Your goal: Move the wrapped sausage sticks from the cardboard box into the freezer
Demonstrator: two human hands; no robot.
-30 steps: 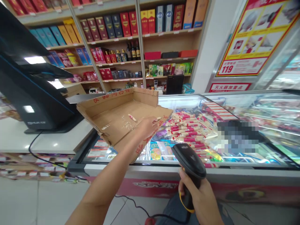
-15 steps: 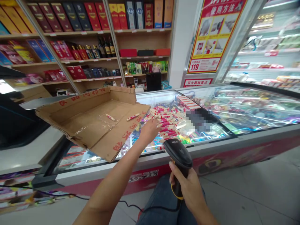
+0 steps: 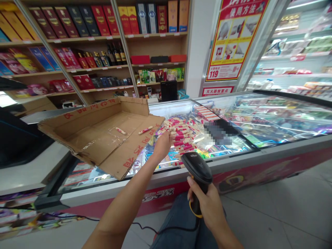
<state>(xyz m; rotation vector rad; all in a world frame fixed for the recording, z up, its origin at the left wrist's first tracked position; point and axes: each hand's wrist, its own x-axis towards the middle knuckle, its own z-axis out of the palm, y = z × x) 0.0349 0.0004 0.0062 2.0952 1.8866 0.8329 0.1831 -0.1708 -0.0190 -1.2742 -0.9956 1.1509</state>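
Note:
My right hand [image 3: 207, 204] is wrapped round the handle of a black barcode scanner [image 3: 197, 167], held upright in front of the freezer's near edge with its head towards the pile. Stretched forward over the glass, my left hand [image 3: 163, 144] has curled fingers at the left ends of a heap of sausages [image 3: 183, 136] in pale wrappers with red labels. The fingertips are partly hidden, so what they pinch cannot be made out. Left of this hand rests a shallow cardboard box [image 3: 103, 133], in which two wrapped sausages [image 3: 145, 130] lie apart.
Under everything is a glass-topped chest freezer [image 3: 233, 152] full of packaged goods. A dark, partly blurred-out object [image 3: 220, 130] lies on the glass right of the heap. The scanner's black cable [image 3: 178, 228] runs left past my legs. Stocked shelves [image 3: 93, 36] stand behind.
My left hand has drawn slightly left and its fingers look more curled at the heap's edge. My right hand keeps its hold on the barcode scanner. The whole view has shifted a little.

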